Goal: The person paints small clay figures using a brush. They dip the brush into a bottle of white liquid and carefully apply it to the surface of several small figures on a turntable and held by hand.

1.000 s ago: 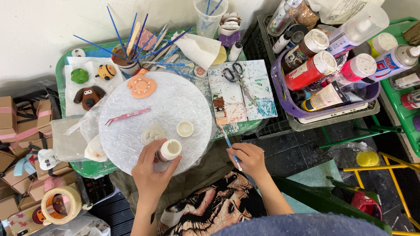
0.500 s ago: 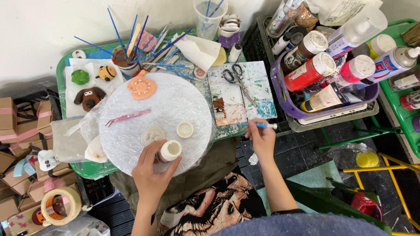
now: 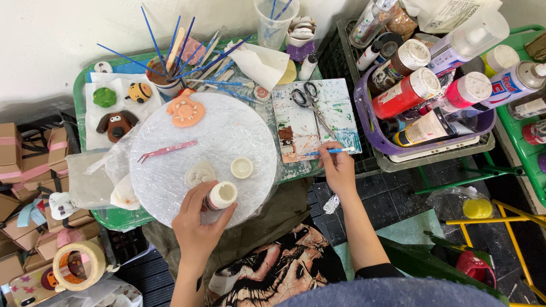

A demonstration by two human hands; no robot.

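Gripping a small white open-topped paint bottle point(image 3: 220, 195), the left hand point(image 3: 196, 230) has its fingers clamped round it at the near edge of the round, plastic-wrapped white board point(image 3: 227, 131) on the green desk point(image 3: 79, 94). The right hand point(image 3: 339, 167) pinches a thin blue-handled paintbrush point(image 3: 330, 151), whose tip rests on the paint-smeared rectangular palette point(image 3: 341, 108) beside black-handled scissors point(image 3: 305, 95).
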